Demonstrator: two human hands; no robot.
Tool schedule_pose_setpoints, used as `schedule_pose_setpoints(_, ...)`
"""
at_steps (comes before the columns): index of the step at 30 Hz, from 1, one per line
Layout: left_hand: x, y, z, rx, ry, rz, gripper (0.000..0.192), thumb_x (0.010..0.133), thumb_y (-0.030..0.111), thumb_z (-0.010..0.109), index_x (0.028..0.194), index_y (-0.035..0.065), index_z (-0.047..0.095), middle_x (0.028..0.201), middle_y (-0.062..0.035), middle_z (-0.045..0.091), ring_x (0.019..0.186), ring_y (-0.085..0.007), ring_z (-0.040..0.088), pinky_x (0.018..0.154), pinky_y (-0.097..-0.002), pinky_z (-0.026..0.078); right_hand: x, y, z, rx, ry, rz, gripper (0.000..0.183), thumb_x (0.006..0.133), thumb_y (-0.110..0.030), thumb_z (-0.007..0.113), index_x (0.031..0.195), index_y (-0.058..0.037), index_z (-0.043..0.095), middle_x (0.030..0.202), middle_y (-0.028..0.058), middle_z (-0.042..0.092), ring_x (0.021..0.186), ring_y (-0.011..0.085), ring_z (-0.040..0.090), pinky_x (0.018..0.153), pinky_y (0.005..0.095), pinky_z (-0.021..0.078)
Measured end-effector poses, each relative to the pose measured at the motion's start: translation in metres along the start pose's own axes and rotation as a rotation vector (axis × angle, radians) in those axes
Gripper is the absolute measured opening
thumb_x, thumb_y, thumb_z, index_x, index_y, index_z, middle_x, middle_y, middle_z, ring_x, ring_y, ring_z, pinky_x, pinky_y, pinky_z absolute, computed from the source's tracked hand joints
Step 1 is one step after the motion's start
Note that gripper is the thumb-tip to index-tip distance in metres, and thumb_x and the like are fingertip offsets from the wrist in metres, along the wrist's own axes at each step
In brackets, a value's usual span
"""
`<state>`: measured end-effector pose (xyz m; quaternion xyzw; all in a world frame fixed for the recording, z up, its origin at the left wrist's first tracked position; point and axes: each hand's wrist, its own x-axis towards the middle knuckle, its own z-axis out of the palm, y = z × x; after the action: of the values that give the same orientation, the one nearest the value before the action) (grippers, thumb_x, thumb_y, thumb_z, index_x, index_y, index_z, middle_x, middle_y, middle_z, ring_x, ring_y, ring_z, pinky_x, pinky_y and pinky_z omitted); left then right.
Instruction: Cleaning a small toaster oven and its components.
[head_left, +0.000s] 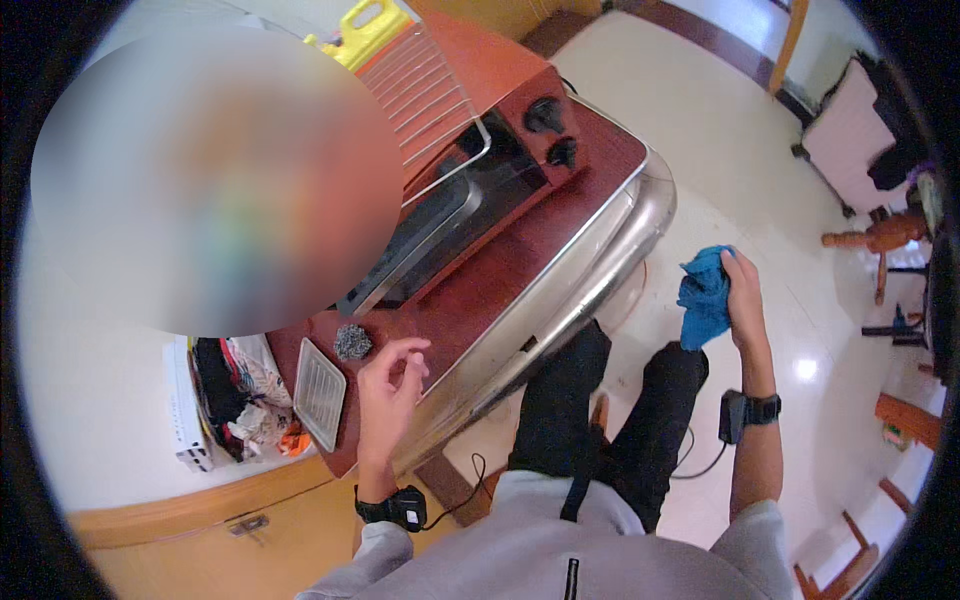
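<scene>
My right hand (745, 296) is closed around a crumpled blue cloth (703, 296), held out over the floor to the right of my legs. My left hand (391, 386) hovers near the table's front edge with fingers loosely bent and nothing in it. Just beyond it, a grey wire scouring ball (352, 342) rests on the dark red tabletop (487, 281). A shallow ribbed tray (321, 394) lies left of that hand. Farther back stands a red countertop oven (487, 56) with black knobs and a dark front. A wire rack (435, 97) leans over the oven.
A yellow plastic handled container (367, 30) is behind the rack. A large blurred patch hides the upper left. Cloth and an open box (187, 409) sit past the table's left end. Wooden chair legs (874, 236) and a pale suitcase-like item (844, 139) stand at right.
</scene>
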<state>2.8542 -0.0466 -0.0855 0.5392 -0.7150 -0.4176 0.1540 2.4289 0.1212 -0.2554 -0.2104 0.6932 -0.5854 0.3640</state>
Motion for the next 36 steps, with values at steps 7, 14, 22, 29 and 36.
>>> schedule_pose_setpoints(7, -0.007, -0.003, -0.005, 0.38, 0.391, 0.804, 0.02, 0.09, 0.003, 0.071, 0.11, 0.0033, 0.071, 0.101, -0.0114, 0.071, 0.096, -0.028, 0.067, 0.087, -0.036, 0.052, -0.058, -0.022, 0.066, 0.669, 0.106, -0.138, 0.04, 0.106, -0.026, 0.05, 0.134, 0.0015, 0.06, 0.128, 0.012, 0.066, 0.111, 0.0224, 0.066, 0.1, 0.036, 0.0523)
schedule_pose_setpoints(14, 0.02, 0.032, -0.028, 0.355, 0.556, 0.997, 0.036, 0.089, -0.001, 0.066, 0.125, 0.0031, 0.066, 0.125, -0.0158, 0.066, 0.121, -0.0348, 0.062, 0.107, -0.0424, 0.047, -0.07, -0.134, 0.216, 0.418, 0.163, -0.56, 0.046, 0.097, -0.007, 0.064, 0.143, -0.0023, 0.059, 0.134, 0.012, 0.062, 0.117, 0.0199, 0.062, 0.101, 0.033, 0.051)
schedule_pose_setpoints(22, 0.022, 0.028, -0.024, 0.382, 0.583, 1.033, 0.034, 0.088, -0.005, 0.062, 0.12, 0.0021, 0.069, 0.126, -0.016, 0.069, 0.119, -0.0354, 0.064, 0.105, -0.0427, 0.049, -0.086, -0.155, 0.303, 0.333, 0.471, -0.746, 0.021, 0.082, -0.006, 0.081, 0.102, -0.0042, 0.075, 0.104, 0.0062, 0.067, 0.097, 0.0193, 0.064, 0.083, 0.0312, 0.0504)
schedule_pose_setpoints(29, 0.019, 0.01, -0.038, 0.163, 0.521, 1.011, 0.022, 0.087, -0.008, 0.059, 0.105, 0.0001, 0.068, 0.118, -0.0172, 0.071, 0.109, -0.0366, 0.069, 0.097, -0.0418, 0.053, -0.124, -0.129, 0.329, 0.157, 0.027, -0.891, 0.022, 0.077, -0.001, 0.076, 0.099, -0.003, 0.073, 0.096, 0.0139, 0.07, 0.092, 0.0277, 0.069, 0.084, 0.0349, 0.0535)
schedule_pose_setpoints(36, 0.002, -0.118, -0.081, 0.428, 0.66, 0.558, 0.026, 0.085, -0.005, 0.064, 0.11, 0.0021, 0.069, 0.119, -0.0162, 0.071, 0.114, -0.0363, 0.065, 0.099, -0.0443, 0.051, -0.128, -0.098, 0.311, -0.043, -0.059, -0.773, 0.021, 0.078, 0.0, 0.073, 0.098, -0.0046, 0.069, 0.098, 0.0132, 0.067, 0.09, 0.0301, 0.068, 0.081, 0.0376, 0.0537)
